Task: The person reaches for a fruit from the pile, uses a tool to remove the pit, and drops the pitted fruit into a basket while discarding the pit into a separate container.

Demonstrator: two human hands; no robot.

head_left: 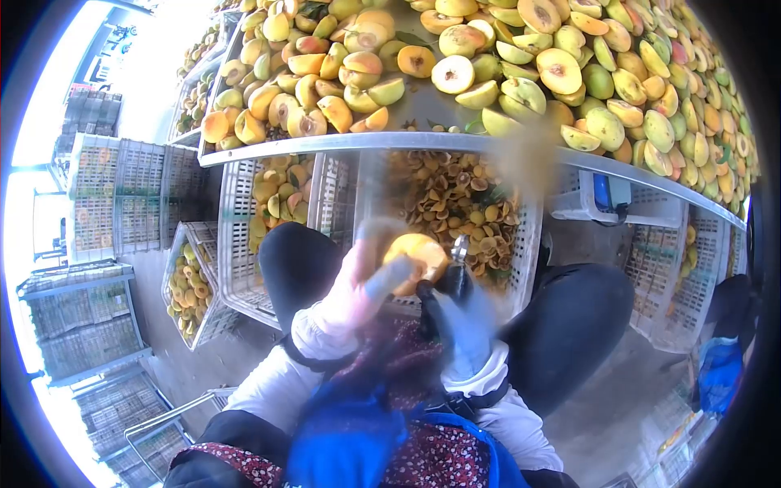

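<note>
My left hand (362,272), in a pale glove blurred by motion, is closed round a yellow-orange peach (416,250) with a hollow showing in its cut face. Close against the fruit, my right hand (465,321) in a bluish glove grips a small hand tool (458,264) with a dark handle and a shiny metal end. Its exact kind I cannot tell. Both hands are over my lap, at the near side of a white crate (527,244) of brown pits and scraps (464,203). A blurred brownish shape (525,163) shows in front of the table edge.
A metal-edged table (423,140) spans the far side, heaped with halved and whole peaches (602,81). To the left stand a crate of peaches (236,236), a smaller tilted crate (213,281) and stacked crates (122,195). My knees flank the scrap crate. More crates (671,276) are at right.
</note>
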